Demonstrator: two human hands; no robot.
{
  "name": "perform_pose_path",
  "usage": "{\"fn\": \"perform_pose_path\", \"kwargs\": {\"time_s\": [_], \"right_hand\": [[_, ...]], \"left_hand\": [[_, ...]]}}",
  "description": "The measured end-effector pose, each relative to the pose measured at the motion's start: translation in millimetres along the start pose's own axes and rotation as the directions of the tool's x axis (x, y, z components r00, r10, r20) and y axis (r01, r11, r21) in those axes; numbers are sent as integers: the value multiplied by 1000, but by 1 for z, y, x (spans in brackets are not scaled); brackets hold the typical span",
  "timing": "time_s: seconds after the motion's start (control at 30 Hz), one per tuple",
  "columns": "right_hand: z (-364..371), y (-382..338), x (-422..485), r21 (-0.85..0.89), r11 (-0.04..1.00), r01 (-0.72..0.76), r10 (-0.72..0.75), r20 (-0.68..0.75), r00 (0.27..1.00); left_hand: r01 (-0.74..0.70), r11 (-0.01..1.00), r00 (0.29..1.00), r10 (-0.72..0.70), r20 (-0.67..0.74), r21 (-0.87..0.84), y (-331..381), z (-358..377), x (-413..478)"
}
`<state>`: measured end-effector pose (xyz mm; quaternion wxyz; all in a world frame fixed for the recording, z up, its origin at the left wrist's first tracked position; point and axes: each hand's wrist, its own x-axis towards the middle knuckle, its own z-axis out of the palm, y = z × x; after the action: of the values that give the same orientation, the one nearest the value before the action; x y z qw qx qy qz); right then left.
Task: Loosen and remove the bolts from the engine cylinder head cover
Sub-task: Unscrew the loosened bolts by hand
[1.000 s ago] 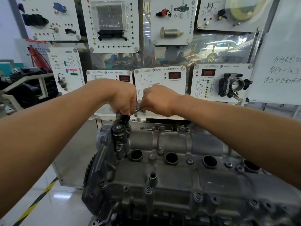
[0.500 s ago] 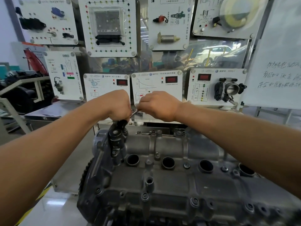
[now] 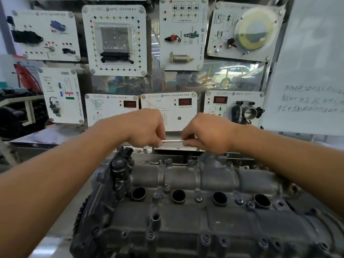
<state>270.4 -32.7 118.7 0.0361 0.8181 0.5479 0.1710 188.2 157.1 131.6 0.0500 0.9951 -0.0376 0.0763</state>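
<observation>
**Q:** Left side first, what did you have?

**A:** My left hand (image 3: 147, 129) was curled round the left end of a thin metal bar (image 3: 172, 140), just above the black fitting (image 3: 121, 166) on the cover's left end.

**Q:** Right side?

**A:** My right hand (image 3: 206, 133) gripped the bar's other end. The bar lay level over the far edge of the cylinder head cover (image 3: 186, 220), which sat below both hands.

**Q:** Step?

**A:** Loosening a far-edge bolt, I judged. The working end was hidden, so I couldn't tell if it was seated. Bolts (image 3: 198, 198) sat along the middle and near edge, so it looked like early going.

**Q:** Next?

**A:** An even turn with both hands, tool square on the head, or it could slip.
</observation>
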Motion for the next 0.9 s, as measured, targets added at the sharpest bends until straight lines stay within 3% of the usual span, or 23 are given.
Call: {"fn": "perform_pose_path", "kwargs": {"time_s": [0.23, 0.57, 0.9], "right_hand": [[1, -20, -27, 55, 990, -129, 126, 47, 991], [12, -40, -34, 201, 952, -230, 238, -20, 971], [23, -68, -42, 163, 927, -337, 344, -17, 939]], "left_hand": [[-125, 980, 992, 124, -16, -156, -8, 32, 9], [-150, 948, 988, 134, -77, -279, -14, 38, -3], [-187, 950, 978, 155, -142, -250, -14, 51, -3]]}}
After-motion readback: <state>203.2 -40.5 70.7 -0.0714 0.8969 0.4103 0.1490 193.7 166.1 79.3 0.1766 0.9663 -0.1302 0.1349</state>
